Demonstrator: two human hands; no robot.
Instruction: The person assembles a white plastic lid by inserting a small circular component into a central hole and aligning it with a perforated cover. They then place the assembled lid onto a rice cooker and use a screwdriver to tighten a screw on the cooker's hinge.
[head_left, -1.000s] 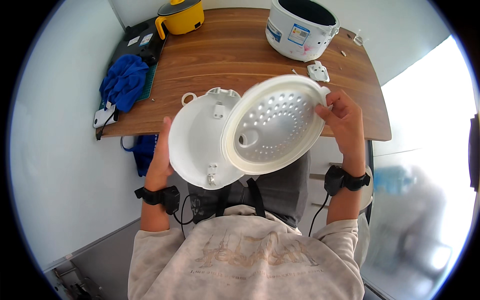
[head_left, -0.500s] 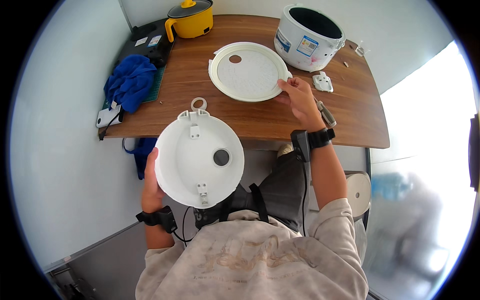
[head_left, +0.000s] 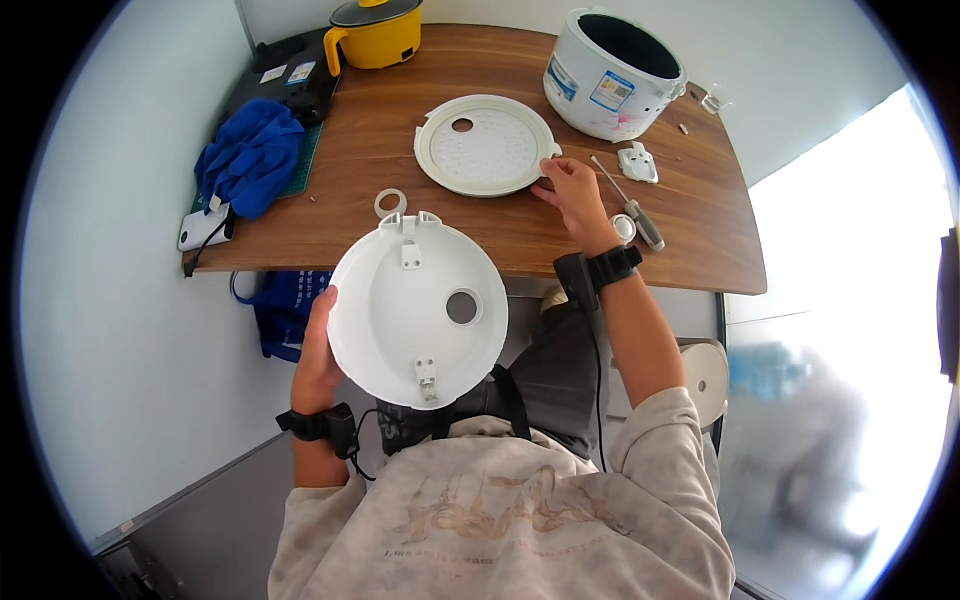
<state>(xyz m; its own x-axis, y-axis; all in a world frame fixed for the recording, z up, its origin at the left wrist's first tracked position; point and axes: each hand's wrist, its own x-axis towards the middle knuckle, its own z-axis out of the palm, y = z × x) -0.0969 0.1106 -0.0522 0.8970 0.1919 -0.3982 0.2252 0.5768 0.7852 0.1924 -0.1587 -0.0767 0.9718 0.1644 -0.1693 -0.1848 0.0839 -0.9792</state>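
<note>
My left hand [head_left: 318, 350] is closed on the left edge of a round white plastic lid shell [head_left: 400, 320], holding it in front of the table edge. The shell's hollow inside faces up, with a round hole to the right and hinge tabs at its far rim. My right hand [head_left: 575, 198] pinches the right rim of a flat cream-coloured round lid plate [head_left: 490, 145]. That plate is over the table and has a hole near its far left. Close to my right wrist are a screwdriver [head_left: 645, 225] and a small round white cap [head_left: 622, 229].
A white rice cooker body [head_left: 590, 105] stands open at the back right, with a white plastic piece [head_left: 638, 163] in front. A pale ring [head_left: 402, 203] lies near the front edge. At left are a blue cloth [head_left: 250, 155], a black case [head_left: 285, 85] and a yellow pot [head_left: 380, 40].
The lid plate has lowered and looks flatter, with my right hand still at its rim. My left hand has brought the shell slightly right. The screwdriver and cap show more fully.
</note>
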